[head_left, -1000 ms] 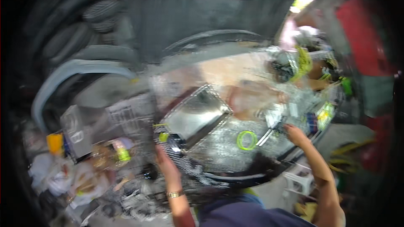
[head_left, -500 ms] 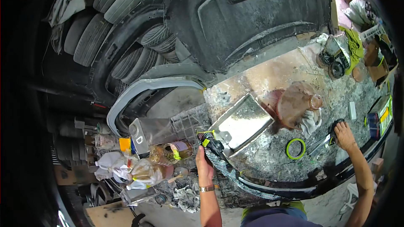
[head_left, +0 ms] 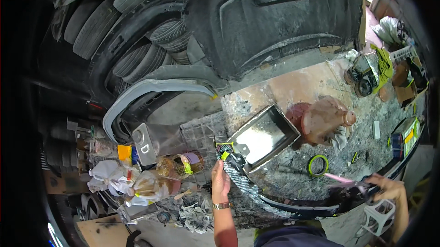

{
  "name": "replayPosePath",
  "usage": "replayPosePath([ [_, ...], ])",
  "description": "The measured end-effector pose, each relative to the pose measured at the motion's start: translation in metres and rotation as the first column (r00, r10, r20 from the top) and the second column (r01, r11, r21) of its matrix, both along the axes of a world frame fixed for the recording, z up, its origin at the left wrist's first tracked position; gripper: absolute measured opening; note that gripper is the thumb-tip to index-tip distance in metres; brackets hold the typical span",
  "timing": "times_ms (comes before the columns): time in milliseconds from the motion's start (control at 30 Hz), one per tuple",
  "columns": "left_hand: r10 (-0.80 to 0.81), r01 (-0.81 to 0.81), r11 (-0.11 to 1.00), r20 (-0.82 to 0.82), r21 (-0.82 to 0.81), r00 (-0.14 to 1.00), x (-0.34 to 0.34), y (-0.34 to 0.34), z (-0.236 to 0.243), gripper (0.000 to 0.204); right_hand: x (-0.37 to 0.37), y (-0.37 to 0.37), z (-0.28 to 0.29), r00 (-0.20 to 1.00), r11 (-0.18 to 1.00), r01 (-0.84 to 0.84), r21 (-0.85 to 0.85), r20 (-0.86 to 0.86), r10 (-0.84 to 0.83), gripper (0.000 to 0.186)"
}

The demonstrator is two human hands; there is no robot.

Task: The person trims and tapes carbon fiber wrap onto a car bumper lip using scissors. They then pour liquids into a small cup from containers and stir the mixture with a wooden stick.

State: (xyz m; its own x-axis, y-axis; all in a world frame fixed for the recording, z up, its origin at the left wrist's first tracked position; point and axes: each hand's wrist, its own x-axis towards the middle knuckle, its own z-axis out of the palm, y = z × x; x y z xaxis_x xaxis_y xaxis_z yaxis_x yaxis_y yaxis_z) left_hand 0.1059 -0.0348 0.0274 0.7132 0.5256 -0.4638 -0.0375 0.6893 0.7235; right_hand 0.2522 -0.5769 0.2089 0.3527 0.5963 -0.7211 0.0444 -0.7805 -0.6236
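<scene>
My left hand [head_left: 220, 183] grips the left end of a long curved black trim piece [head_left: 302, 209], partly covered in woven, carbon-look cloth [head_left: 245, 186]. Yellow-green tape and black wrapping sit at that end, just above my fingers. Over the table's right front edge, my right hand [head_left: 387, 188] is closed around scissors [head_left: 340, 179]. Their blades point left and look pinkish, smeared by motion. A green-rimmed roll of tape [head_left: 310, 167] lies just left of the blade tips. Behind the trim piece stands an open rectangular metal tray [head_left: 263, 142].
A reddish-brown coated container [head_left: 323, 121] with a pale rag [head_left: 339, 139] stands behind the tape. Bags and bottles [head_left: 153, 187] crowd the left side. A colourful box [head_left: 404, 139] and dark jars [head_left: 363, 86] are at right. A white stool [head_left: 381, 217] stands below the table's right edge.
My right hand has picked up the scissors from the table and drawn them toward me. My left hand keeps its grip on the trim piece. The view has shifted slightly.
</scene>
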Motion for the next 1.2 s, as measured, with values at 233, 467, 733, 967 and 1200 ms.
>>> replayPosePath([
  [233, 0.036, -0.036, 0.999, 0.006, 0.002, 0.999, -0.018, 0.012, -0.020, 0.024, 0.016, 0.227, -0.034, 0.991, 0.986, -0.119, 0.118, -0.049, 0.125, 0.057],
  [467, 0.024, -0.024, 1.000, 0.017, -0.002, 1.000, -0.011, 0.003, -0.007, 0.027, 0.060, 0.301, -0.073, 0.911, 0.995, -0.100, -0.024, -0.405, 0.081, 0.068],
  [733, 0.039, -0.036, 0.999, 0.085, -0.038, 0.996, -0.013, 0.003, -0.006, 0.035, 0.079, 0.332, -0.087, 0.817, 0.977, -0.211, -0.023, -0.552, 0.163, 0.078],
  [967, 0.017, -0.014, 1.000, 0.111, -0.025, 0.994, -0.008, 0.002, -0.004, 0.039, 0.090, 0.354, -0.125, 0.793, 0.928, -0.373, 0.009, -0.516, 0.324, 0.080],
  [1200, 0.004, -0.005, 1.000, 0.110, 0.011, 0.994, -0.011, 0.004, -0.009, 0.036, 0.095, 0.355, -0.117, 0.781, 0.896, -0.440, 0.057, -0.470, 0.412, 0.075],
])
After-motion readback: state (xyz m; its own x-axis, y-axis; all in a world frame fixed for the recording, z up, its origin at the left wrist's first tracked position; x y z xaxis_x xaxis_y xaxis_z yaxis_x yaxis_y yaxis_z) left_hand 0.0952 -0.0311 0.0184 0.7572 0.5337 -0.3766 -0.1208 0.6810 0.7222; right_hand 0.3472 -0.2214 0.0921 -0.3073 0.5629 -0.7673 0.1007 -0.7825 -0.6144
